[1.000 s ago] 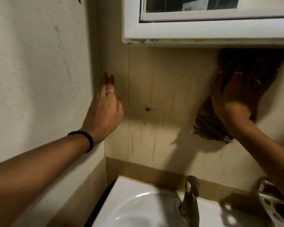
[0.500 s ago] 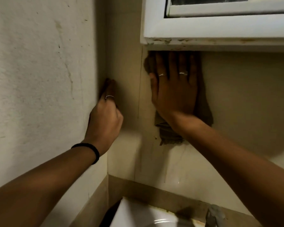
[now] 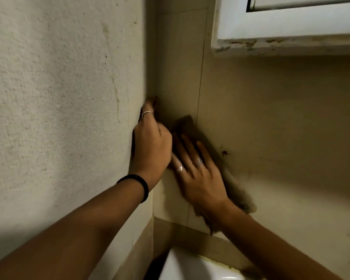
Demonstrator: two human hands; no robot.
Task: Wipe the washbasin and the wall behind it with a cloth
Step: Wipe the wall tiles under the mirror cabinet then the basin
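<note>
The rough side wall [image 3: 59,108] runs to the corner, where the left hand [image 3: 151,147] rests with fingers straight, grasping nothing, a black band [image 3: 140,183] on its wrist. Just beside it the right hand [image 3: 198,174] presses the brown cloth [image 3: 236,190] flat-fingered against the back wall [image 3: 281,128]. Bare wall lies open rightward; the white cabinet [image 3: 291,35] overhangs above. The washbasin [image 3: 190,267] rim shows below.
</note>
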